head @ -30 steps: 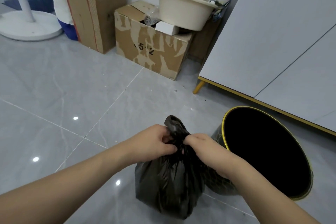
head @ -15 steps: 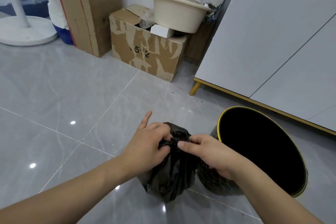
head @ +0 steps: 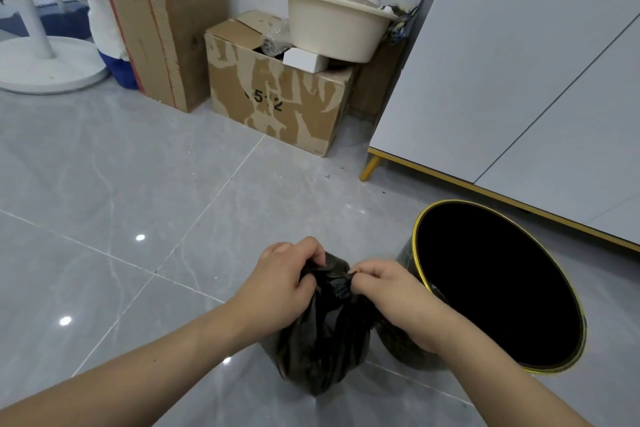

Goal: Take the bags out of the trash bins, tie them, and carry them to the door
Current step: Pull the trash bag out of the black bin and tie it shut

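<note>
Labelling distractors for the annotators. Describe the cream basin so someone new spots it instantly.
Start at the white cabinet on the right and look to the corner just left of it, where cardboard boxes stand against the wall. The cream basin sits on top of the low, peeling cardboard box. It is the only round plastic tub there, with white items heaped inside.
</note>
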Motion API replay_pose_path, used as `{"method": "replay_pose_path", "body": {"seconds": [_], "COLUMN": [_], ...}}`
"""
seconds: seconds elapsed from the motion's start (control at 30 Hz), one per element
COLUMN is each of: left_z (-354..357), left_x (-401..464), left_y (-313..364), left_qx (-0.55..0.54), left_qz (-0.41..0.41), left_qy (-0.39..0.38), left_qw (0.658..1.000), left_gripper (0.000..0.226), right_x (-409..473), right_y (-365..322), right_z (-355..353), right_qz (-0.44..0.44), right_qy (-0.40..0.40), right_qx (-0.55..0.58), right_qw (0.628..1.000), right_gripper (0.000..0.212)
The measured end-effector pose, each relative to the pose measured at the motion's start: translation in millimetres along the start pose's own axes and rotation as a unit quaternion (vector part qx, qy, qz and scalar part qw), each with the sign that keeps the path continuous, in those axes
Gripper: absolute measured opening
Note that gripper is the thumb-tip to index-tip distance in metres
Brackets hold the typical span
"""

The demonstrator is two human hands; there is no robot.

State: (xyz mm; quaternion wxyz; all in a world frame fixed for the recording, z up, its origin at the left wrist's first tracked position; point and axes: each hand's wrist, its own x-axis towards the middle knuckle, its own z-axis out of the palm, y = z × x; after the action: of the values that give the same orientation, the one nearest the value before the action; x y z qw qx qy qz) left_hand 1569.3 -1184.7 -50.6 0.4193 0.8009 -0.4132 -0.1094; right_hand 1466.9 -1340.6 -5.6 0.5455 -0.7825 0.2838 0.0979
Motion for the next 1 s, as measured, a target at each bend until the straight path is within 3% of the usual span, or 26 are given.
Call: {"method": "replay_pose_path", "body": {"seconds": [0.03, 0.1, 0.17, 0.3, 0.43, 0.5, 0.63, 0.7, 0.83, 1.0], "left_z": [0.6, 0.5, -0.6, -0.7, 0.6, -0.1, -2.5, -5.1, -17.3, -9.3], "left_x": [-0.4, 0.4, 2.5, 6.7, 7.6, 5.9, 2.0, -2.2, -13.1, -8.7], "left_y": [-0.1, 0.0, 0.8, 0.7, -2.9, -4.9, -1.9, 0.0, 2.5, 3.8], "left_qx": [-0.025, -0.106, -0.172, -0.209, -0.164, -0.106, 0.040, 0.031, -0.093, 0.012], "left_qz": [-0.016, -0.065, -0.102, -0.130, -0.144, -0.113, -0.017, -0.010, -0.012, -0.004], "left_qy": [-0.004, -0.015, -0.023, -0.030, -0.027, -0.014, 0.022, 0.031, -0.017, -0.029], "left_qw": [1.000, 0.992, 0.980, 0.969, 0.976, 0.988, 0.999, 0.999, 0.995, 0.999], "left_gripper": [0.024, 0.020, 0.018, 0.022, 0.021, 0.025, 0.033, 0.035, 0.039, 0.015], "right_x": [0.2, 0.7, 2.5, 2.9, 1.9, 0.6, -0.4, -0.5, 0.3, 2.6], "right_y": [0.5, 4.7, 10.5, 13.9, 3.0, -2.1, -10.1, -12.3, -12.2, -8.1], "right_z": [-2.4, -6.2, -4.1, 1.5, -0.1, -4.0, -10.4, -10.5, -15.6, -15.1], "right_qz": [0.041, 0.059, 0.024, -0.060, 0.024, 0.101, 0.152, 0.164, 0.181, 0.181], "right_qy": [-0.014, -0.019, 0.007, 0.040, -0.024, -0.062, -0.120, -0.138, -0.132, -0.118], "right_qx": [0.058, 0.058, 0.040, 0.064, 0.173, 0.240, 0.268, 0.267, 0.302, 0.260], "right_qw": [0.997, 0.996, 0.999, 0.995, 0.984, 0.963, 0.944, 0.940, 0.927, 0.941], "right_gripper": [0.009, 0.013, 0.014, 0.049, 0.038, 0.033, 0.039, 0.041, 0.043, 0.030]}}
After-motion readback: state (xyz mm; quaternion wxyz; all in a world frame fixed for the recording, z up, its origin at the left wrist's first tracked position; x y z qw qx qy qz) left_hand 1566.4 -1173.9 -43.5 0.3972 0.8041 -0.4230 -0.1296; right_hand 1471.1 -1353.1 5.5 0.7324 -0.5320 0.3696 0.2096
